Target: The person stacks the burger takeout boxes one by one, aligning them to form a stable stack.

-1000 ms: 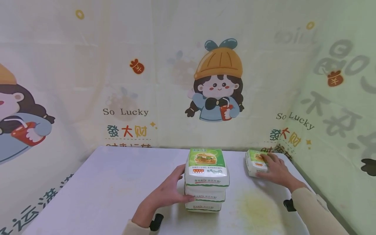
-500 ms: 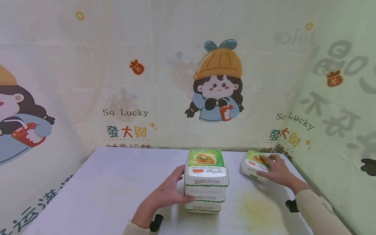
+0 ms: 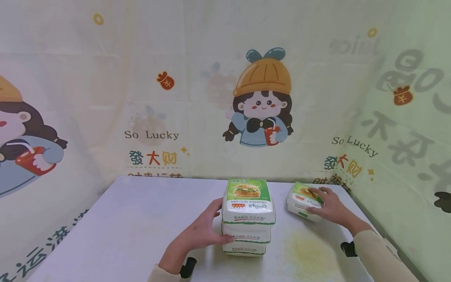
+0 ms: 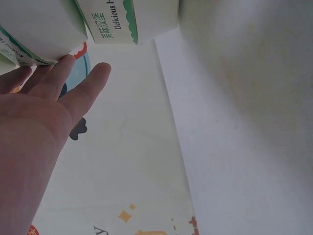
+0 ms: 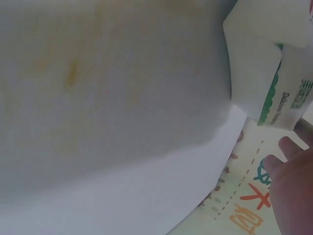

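In the head view three white-and-green burger boxes [image 3: 248, 214] stand stacked on the white table. My left hand [image 3: 201, 229] rests against the left side of this stack, its thumb at the front near the middle box. In the left wrist view its fingers look fairly straight where they touch the cardboard. Farther back on the right, my right hand [image 3: 332, 209] holds a single burger box [image 3: 303, 207], fingers over the top and thumb at the near side. That box sits turned at an angle. The right wrist view shows its white side [image 5: 288, 93] beside the fingertips.
The white table [image 3: 141, 227] has a yellowish stain [image 3: 310, 250] right of the stack. A printed cloth [image 3: 197, 117] hangs behind the table's back edge, with more cloth at the left and right. Dark wrist straps [image 3: 188, 267] show on both arms.
My right hand has turned the single burger box and shifted it slightly left and nearer. The left hand and the stack have stayed in place.
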The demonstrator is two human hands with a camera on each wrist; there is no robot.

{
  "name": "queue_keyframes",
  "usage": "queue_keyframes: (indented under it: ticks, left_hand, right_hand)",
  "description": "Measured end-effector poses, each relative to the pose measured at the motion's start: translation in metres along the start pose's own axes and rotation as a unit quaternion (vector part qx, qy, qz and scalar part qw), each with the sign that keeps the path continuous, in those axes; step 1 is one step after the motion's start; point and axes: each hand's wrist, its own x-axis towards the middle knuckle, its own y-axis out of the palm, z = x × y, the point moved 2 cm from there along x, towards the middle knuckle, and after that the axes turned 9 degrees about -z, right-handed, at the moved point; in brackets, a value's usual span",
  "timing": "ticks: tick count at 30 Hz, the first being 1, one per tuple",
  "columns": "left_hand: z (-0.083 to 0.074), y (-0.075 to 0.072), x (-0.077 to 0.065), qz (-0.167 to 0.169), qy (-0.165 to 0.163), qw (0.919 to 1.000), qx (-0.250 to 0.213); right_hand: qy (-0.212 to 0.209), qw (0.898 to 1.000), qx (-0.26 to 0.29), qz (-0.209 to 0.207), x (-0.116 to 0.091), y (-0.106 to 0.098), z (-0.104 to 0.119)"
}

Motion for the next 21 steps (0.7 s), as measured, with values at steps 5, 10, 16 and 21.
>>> queue_keyframes:
  ticks: [5,10,16,21]
  left_hand:
    - [0.000,0.000,0.000,-0.001,0.000,1.0000,0.000]
    - [-0.001,0.000,0.000,-0.001,-0.003,1.0000,0.002]
    - [-0.001,-0.001,-0.001,-0.002,-0.008,1.0000,0.003]
    - [-0.002,-0.001,0.000,-0.002,-0.001,1.0000,0.004]
  right_hand:
    - [0.010,0.999,0.030,0.005,-0.002,0.001,0.004]
    - [0.013,0.999,0.035,-0.006,-0.002,0.001,0.011]
    - [0.029,0.999,0.035,-0.006,0.000,0.003,0.017]
    - [0.037,0.998,0.043,-0.012,0.002,0.004,0.022]
